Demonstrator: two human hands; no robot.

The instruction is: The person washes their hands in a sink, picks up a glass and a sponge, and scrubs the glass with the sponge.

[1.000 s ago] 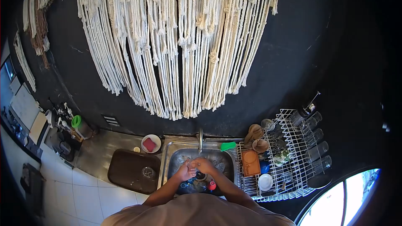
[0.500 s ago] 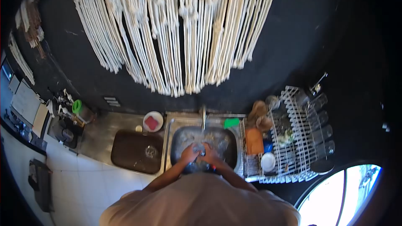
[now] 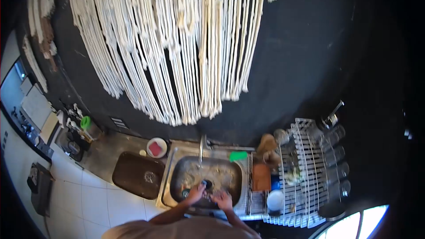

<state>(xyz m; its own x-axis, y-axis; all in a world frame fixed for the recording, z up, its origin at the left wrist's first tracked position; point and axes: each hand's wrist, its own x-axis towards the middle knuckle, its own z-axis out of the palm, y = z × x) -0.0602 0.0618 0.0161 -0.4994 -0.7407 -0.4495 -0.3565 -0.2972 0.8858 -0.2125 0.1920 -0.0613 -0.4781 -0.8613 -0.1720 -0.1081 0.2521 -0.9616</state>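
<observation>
Left hand: in the lower centre of the frame, over the sink (image 3: 167, 181); the left hand (image 3: 195, 194) has its fingers drawn close together beside the dark drain opening (image 3: 207, 184). Whether it grips anything cannot be told.
Right hand: over the basin, to the right of the left hand and apart from it; the right hand (image 3: 224, 200) has its fingers partly spread. A small clear item may lie at the fingertips, but blur prevents confirmation.
Slip hazard: wet skin and smooth surfaces could let any held item drop; the likely cause is a loose fingertip grip.
Drain hazard: a small part released near the opening could lodge in it.
Rack hazard: a wide swing of the right forearm could knock the white cup (image 3: 275, 200) on the wire rack (image 3: 305, 181), at lower right.
Sink condition: steel rim, dull and greyish; basin floor mottled with pale and brownish patches, apparently wet; rounded corners.
Faucet: upright at the sink's rear edge, the faucet (image 3: 202, 147) overhangs the basin.
Green item: on the rear right ledge, the green item (image 3: 238, 156) lies flat.
Tabletop: left of the sink, the tabletop (image 3: 104, 151) carries a brown tray (image 3: 130, 170) and a white bowl (image 3: 164, 151).
</observation>
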